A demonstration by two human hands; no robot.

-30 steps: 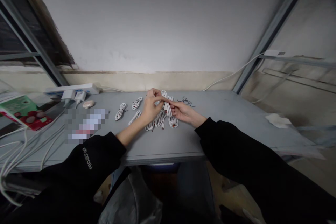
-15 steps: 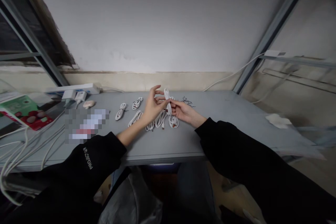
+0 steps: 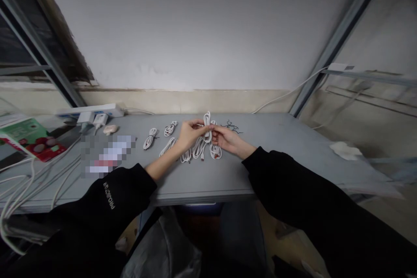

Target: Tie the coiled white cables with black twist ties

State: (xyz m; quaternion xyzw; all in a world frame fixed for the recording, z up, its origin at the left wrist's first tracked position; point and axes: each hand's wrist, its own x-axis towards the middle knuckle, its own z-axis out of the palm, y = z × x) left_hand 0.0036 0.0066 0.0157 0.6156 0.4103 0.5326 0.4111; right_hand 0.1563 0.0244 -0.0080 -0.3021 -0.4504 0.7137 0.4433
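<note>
Between my two hands a coiled white cable is held upright above the desk. My left hand pinches it at the middle from the left, and my right hand grips it there from the right, the fingertips meeting. Below the hands lie several more coiled white cables, among them one bundle and another with an orange-brown spot. Part of a coil shows beyond my left forearm. Two bundles with dark ties lie farther left. Thin black ties are scattered behind my right hand.
A white power strip with chargers plugged in stands at the back left. Near it are a small pinkish case, a green and red package and loose white cords. Crumpled white paper lies at the right.
The raised fingers of my left hand have come down and closed towards the held cable. The cable and my right hand stay almost in the same place.
</note>
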